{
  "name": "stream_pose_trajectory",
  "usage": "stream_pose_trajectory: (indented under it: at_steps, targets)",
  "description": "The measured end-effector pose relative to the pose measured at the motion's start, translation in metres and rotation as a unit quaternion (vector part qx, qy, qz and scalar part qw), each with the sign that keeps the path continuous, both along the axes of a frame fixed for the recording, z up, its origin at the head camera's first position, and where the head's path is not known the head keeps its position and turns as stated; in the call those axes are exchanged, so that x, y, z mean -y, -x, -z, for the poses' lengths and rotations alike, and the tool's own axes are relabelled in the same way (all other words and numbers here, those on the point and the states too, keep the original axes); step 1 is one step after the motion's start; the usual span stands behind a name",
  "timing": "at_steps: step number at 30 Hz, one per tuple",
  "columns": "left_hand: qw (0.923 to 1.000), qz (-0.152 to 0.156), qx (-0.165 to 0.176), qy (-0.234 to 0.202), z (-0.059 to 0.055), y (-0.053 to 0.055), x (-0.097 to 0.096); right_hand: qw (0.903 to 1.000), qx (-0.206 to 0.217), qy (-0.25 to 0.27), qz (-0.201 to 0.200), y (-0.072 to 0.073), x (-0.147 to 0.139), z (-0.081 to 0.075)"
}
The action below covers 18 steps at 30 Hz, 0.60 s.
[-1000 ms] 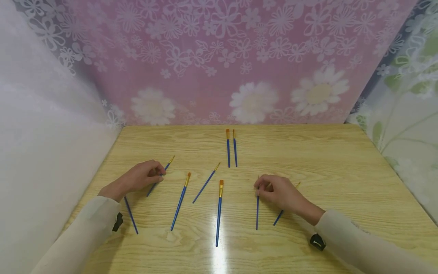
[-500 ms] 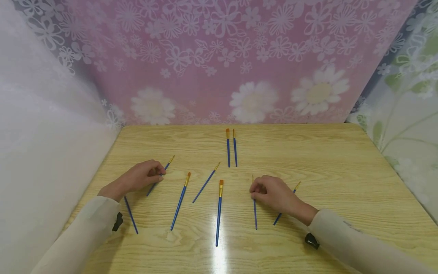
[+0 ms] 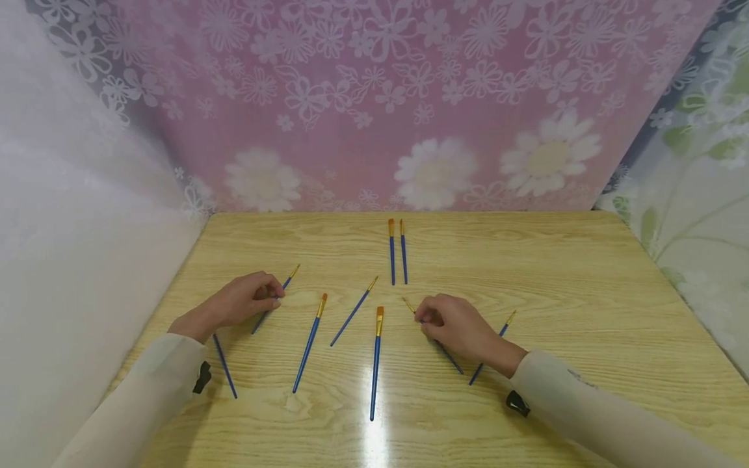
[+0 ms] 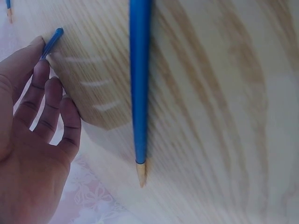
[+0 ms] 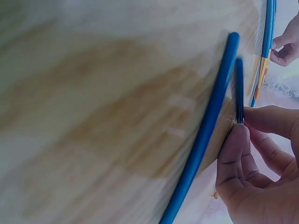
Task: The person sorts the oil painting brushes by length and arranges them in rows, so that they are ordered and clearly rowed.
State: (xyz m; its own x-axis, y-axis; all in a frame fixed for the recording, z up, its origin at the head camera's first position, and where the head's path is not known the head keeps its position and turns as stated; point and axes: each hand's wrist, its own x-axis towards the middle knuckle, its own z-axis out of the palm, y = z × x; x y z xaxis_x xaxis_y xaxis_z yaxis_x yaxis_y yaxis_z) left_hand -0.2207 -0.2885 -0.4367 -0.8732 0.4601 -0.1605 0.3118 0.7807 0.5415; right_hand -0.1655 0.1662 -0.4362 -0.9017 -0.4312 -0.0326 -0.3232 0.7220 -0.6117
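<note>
On the left of the table, my left hand [image 3: 242, 302] pinches a thin blue paintbrush [image 3: 286, 283] between thumb and fingertips; its gold ferrule points away to the upper right. The left wrist view shows the handle end of that paintbrush [image 4: 53, 42] past the fingertips. My right hand [image 3: 459, 325] pinches another slim blue paintbrush [image 3: 450, 357], slanted with its tip toward the far left. In the right wrist view its handle [image 5: 239, 88] sticks out between thumb and finger. Another paintbrush [image 3: 508, 324] lies partly beneath the right wrist. One more paintbrush [image 3: 225, 367] lies by the left wrist, its upper part hidden.
Two paintbrushes, one flat [image 3: 392, 260] and one narrower [image 3: 404, 260], lie side by side near the far edge. Between the hands are a tilted flat brush [image 3: 308, 351], a thin brush [image 3: 354, 312] and a wide flat brush [image 3: 376, 370]. A floral curtain [image 3: 351, 130] hangs behind the wooden table.
My right hand has moved left, and the paintbrush in it has turned from nearly straight to slanting, its tip swinging left. My left hand has stayed in place on its paintbrush.
</note>
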Motion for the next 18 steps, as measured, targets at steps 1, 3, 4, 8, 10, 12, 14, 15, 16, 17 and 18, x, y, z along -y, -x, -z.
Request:
stream_pose_trajectory:
  at_steps: [1,3,4,8,10,12,14,15,16,17,18]
  targets:
    - [1.0,0.0,0.0,0.0,0.0003,0.0002,0.0003,1.0,0.0,0.0,-0.001,0.0008,0.0003,0.0002]
    - [1.0,-0.001,0.0,0.0,0.001,0.0006,0.0009,1.0,-0.001,0.002,-0.002,0.0024,0.001,0.001]
    - [1.0,-0.001,0.0,-0.001,0.0011,0.0009,0.0009,1.0,-0.001,0.003,-0.002,0.0031,0.0014,0.001]
    - [1.0,-0.002,0.002,-0.001,0.0014,0.0015,0.001,1.0,0.001,0.003,-0.005,0.0043,0.0031,-0.0007]
    - [1.0,-0.001,0.002,-0.002,0.0015,0.0016,0.0011,1.0,0.004,0.0,-0.006,0.0045,0.0036,-0.0016]
    - [1.0,-0.001,0.001,-0.002,0.0015,0.0015,0.001,1.0,0.006,-0.004,-0.005,0.0047,0.004,-0.0022]
    - [1.0,-0.002,0.0,-0.002,0.0016,0.0013,0.0008,0.9999,0.004,-0.008,-0.008,0.0053,0.004,-0.0016]
    - [1.0,-0.003,0.0,-0.002,0.0015,0.0011,0.0007,0.9999,0.001,-0.01,-0.011,0.0055,0.0039,-0.0015]
    - [1.0,-0.003,0.001,-0.002,0.0015,0.001,0.0006,0.9998,-0.002,-0.012,-0.013,0.0057,0.0041,-0.0014]
    - [1.0,-0.004,0.002,-0.004,0.0014,0.0008,0.0004,0.9998,-0.005,-0.013,-0.016,0.0057,0.0039,-0.0016]
    - [1.0,-0.005,0.004,-0.005,0.0013,0.0007,0.0003,0.9997,-0.009,-0.016,-0.018,0.0058,0.0034,-0.002]
